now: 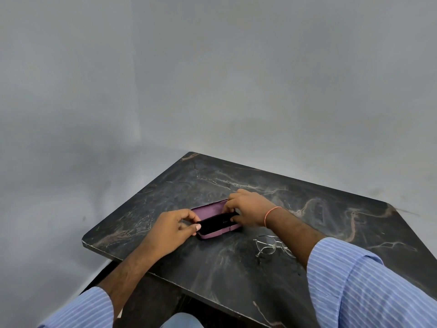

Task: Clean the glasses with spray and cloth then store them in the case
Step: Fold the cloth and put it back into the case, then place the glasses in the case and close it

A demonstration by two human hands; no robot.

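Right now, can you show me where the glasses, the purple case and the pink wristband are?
glasses (268,246), head view, on the near lens rim.
purple case (208,208), head view, on the open lid's lining.
pink wristband (269,214), head view, across the right wrist.

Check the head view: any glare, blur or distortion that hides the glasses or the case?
Head view: soft, even light, no glare; wide-angle bending at the table edges; glasses thin but legible, partly hidden under the right forearm; case sharp, open, both hands on it.
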